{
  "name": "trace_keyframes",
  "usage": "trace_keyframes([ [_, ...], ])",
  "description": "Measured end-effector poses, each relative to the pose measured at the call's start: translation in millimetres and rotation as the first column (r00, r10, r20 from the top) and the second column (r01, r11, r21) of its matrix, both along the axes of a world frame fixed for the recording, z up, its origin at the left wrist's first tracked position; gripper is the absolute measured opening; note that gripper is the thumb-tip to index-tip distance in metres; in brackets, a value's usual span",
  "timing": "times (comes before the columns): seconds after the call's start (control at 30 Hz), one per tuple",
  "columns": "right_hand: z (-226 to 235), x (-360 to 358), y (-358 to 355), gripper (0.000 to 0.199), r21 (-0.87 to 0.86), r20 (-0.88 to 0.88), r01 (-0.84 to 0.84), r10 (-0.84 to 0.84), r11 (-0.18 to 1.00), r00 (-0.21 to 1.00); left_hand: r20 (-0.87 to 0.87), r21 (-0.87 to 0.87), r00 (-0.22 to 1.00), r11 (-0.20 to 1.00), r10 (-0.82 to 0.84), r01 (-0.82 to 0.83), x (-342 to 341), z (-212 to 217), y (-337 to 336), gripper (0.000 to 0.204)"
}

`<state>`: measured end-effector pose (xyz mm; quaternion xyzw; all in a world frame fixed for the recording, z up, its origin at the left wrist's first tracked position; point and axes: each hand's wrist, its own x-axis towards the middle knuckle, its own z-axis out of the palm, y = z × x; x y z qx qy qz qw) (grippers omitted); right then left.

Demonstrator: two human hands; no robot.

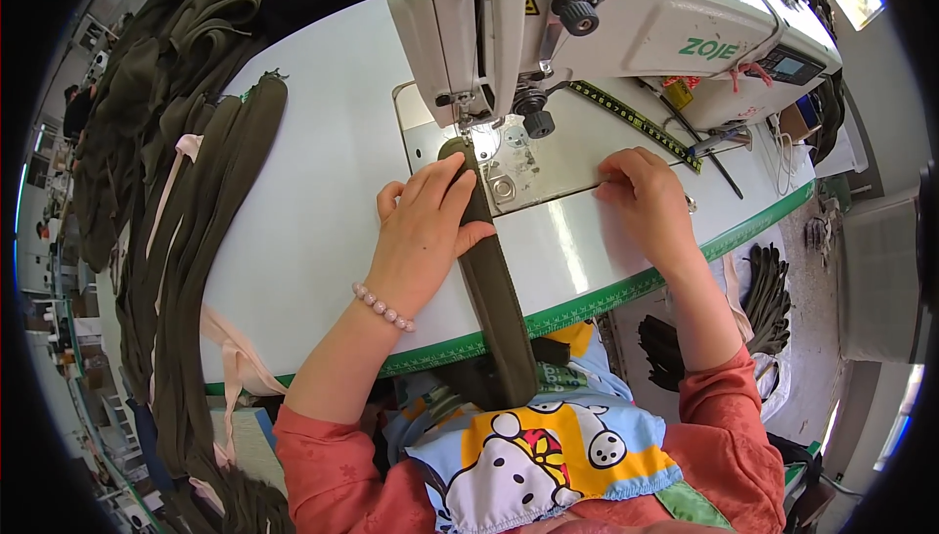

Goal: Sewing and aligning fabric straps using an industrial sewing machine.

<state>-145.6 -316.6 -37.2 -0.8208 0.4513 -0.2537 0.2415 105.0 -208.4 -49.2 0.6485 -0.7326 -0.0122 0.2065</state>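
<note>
Desk [323, 143], sewing machine [636, 16], one dark strip [501, 314] lined up.

I log a bundle of dark strips [215, 201] at frame left, finished or waiting unclear. The lined-up strip runs from upper centre, its top end at the presser foot [467, 131], down over the desk's lower edge. My left hand [419, 231], centre, spreads fingers and thumb on it, pressing rather than gripping; my right hand [646, 203], right of centre, is curled, off the strip, any pinch unreadable. Judged: positioning done; an edge line may be stitching, so I cannot tell how much sewing is left.
</note>
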Motion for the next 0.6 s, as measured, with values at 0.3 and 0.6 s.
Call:
trace_keyframes([
  [0.3, 3, 4, 0, 0.016, -0.083, -0.081, -0.012, 0.006, 0.997, 0.997, -0.059, -0.056, 0.997, 0.997, -0.051, 0.048, 5, -4, -6, 0.053],
  [0.6, 12, 40, 2, 0.012, 0.12, 0.17, -0.146, 0.125, 0.982, 0.978, -0.057, -0.06, 0.997, 0.997, -0.056, 0.053, 4, -3, -4, 0.053],
])
